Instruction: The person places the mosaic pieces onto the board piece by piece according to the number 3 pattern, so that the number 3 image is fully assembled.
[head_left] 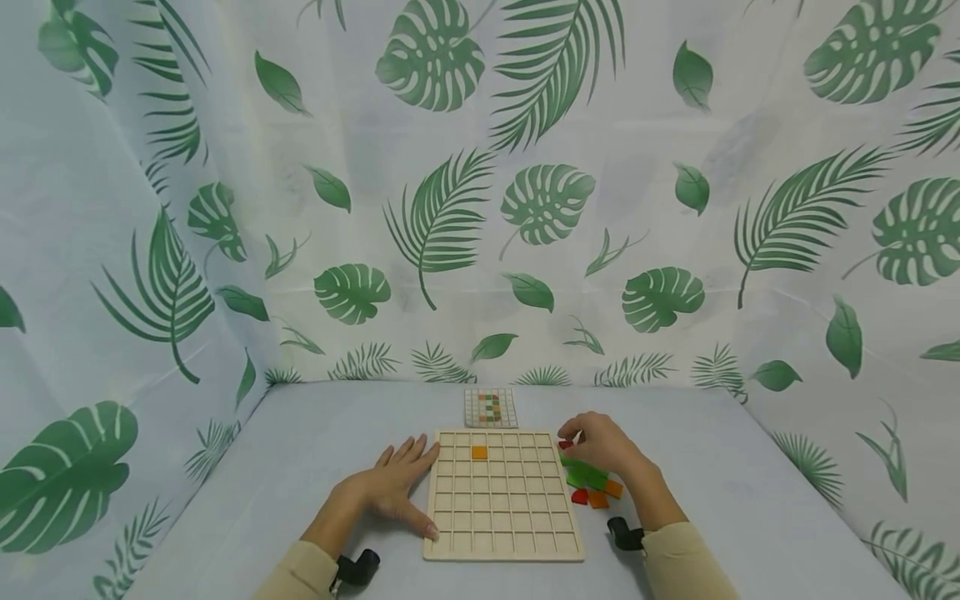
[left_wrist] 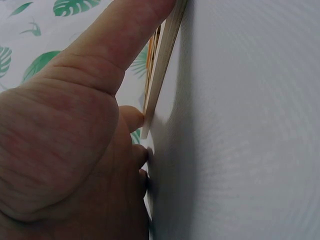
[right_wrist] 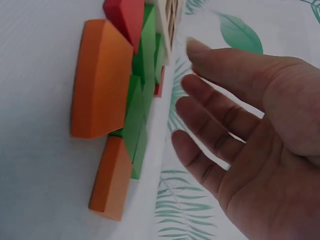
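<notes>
The wooden grid board [head_left: 502,502] bore an orange tile [head_left: 479,452]; the left hand [head_left: 393,485], spread, touched its edge; the right hand [head_left: 602,442] hovered empty, loosely curved.

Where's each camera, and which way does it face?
Head: on the person's head, facing forward and down at the wooden board; left hand, right hand and sleeves show.
Left wrist: on that wrist, facing past palm and thumb to the board's edge.
Right wrist: on that wrist, facing the fingers near colored blocks.
Head and right wrist share the blocks.
</notes>
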